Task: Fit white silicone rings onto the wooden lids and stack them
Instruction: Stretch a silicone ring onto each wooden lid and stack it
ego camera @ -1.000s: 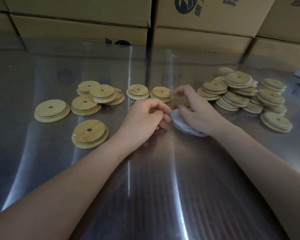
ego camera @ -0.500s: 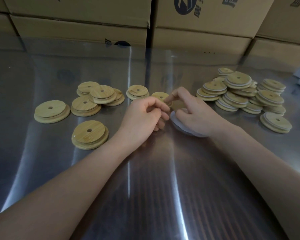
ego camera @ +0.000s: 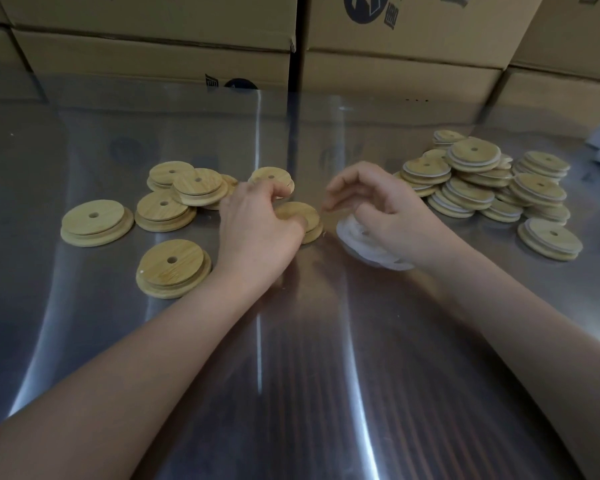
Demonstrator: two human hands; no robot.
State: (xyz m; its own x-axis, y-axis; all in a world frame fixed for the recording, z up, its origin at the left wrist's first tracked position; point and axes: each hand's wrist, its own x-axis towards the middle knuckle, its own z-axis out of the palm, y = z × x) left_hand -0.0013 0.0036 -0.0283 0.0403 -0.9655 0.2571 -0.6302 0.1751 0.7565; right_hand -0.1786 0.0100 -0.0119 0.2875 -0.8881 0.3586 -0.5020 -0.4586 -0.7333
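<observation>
1. The left hand (ego camera: 257, 223) grips a wooden lid (ego camera: 305, 213) on the counter (ego camera: 326, 358), fingers curled round it.
2. Just right of that lid, the right hand (ego camera: 392, 213) rests on the white silicone rings (ego camera: 364, 245), fingers bent; whether they pinch a ring, I cannot tell.

head view | worn camera, looks forward and down | close over steel table (ego camera: 291, 375)

Round pale wooden lids (ego camera: 171, 263) at nine o'clock look matt, grained; grey metal tabletop (ego camera: 291, 375) gleams, smooth; white silicone rings (ego camera: 355, 239) at centre look dull; brown cardboard boxes (ego camera: 153, 46) at twelve, matt
</observation>
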